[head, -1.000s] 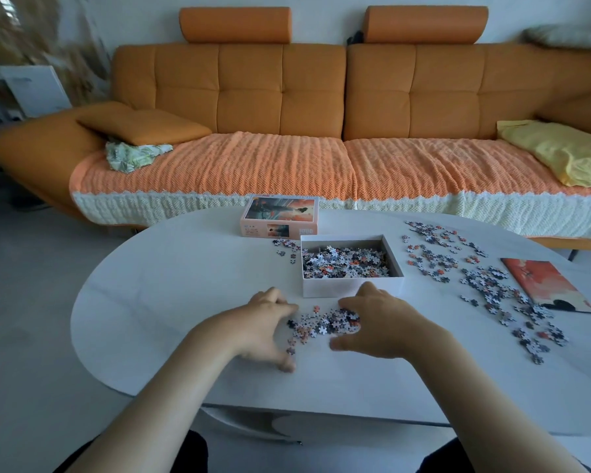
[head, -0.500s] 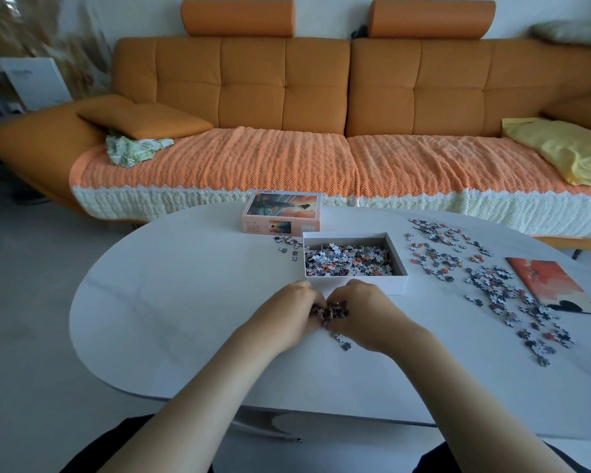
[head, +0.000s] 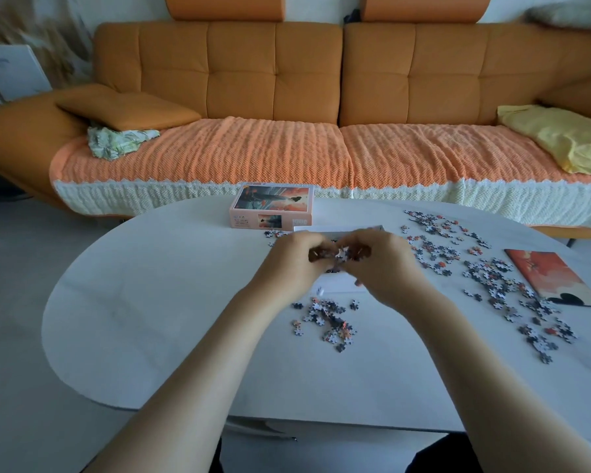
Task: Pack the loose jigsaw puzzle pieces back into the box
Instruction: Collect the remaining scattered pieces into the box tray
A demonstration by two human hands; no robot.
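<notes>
So, white oval table (head: 151,319), orange sofa (head: 239,73) behind; L hand (head: 290,264) + R hand (head: 382,264) clutch puzzle pieces (head: 342,256) over box (head: 338,283).

A living room in a home.
A long orange tufted sofa (head: 273,73) with bolster headrests (head: 226,6) lines the wall, its seat under a knitted orange-and-cream throw (head: 219,155). An orange cushion (head: 127,109), a crumpled patterned cloth (head: 116,143) and a yellow blanket (head: 567,138) lie on it. In front stands a white oval table (head: 157,302) strewn with jigsaw pieces (head: 325,319).
</notes>
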